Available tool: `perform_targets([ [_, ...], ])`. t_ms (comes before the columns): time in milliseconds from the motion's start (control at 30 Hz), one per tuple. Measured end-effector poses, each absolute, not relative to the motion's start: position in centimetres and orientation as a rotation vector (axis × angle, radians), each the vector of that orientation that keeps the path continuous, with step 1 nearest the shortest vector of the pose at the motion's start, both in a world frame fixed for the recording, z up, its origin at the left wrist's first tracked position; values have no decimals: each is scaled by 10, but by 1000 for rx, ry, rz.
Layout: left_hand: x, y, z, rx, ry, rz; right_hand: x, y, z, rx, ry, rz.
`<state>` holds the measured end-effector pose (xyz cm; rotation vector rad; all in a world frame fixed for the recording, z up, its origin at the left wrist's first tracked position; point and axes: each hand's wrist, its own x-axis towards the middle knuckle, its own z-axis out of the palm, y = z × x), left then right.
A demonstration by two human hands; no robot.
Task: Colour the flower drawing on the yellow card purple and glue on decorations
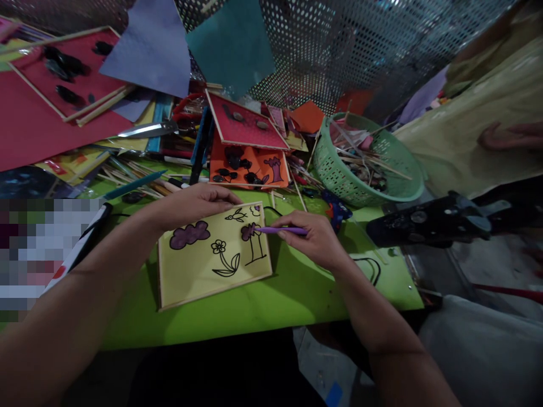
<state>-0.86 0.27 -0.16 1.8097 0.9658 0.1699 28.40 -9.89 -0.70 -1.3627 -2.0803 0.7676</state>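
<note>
A yellow framed drawing board (199, 265) lies on the green table (297, 294), with black outlines of a cloud, a flower, a bird and a tree; the cloud and treetop are coloured purple. My left hand (193, 204) rests flat on the board's top edge, fingers stretched out. My right hand (316, 240) pinches a purple marker (282, 230) whose tip touches the purple treetop.
A green plastic basket (407, 186) of sticks and scraps stands at the right. Orange and red framed pictures (248, 150), coloured paper sheets, scissors (146, 130) and loose sticks crowd the back. A black tool (428, 223) lies to the right. Another person's hand (509, 135) shows far right.
</note>
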Motion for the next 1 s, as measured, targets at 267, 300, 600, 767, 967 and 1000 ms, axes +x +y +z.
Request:
perform_targets([
  [267,-9,3,-2,1809,977,162,285,-99,-8,-1333,-2107,759],
  [300,-9,3,-2,1810,979,162,285,-99,-8,-1332,-2105,757],
  [600,-10,3,-2,1799,971,163,284,-99,-8,-1353,-2066,736],
  [767,-10,3,-3,1802,975,166,285,-99,-6,-1365,-2081,763],
  [967,-7,3,-2,1811,971,162,285,-100,-7,-1352,-2080,766],
  [1000,-7,3,-2,1812,967,162,285,-100,-7,-1348,-2086,771],
])
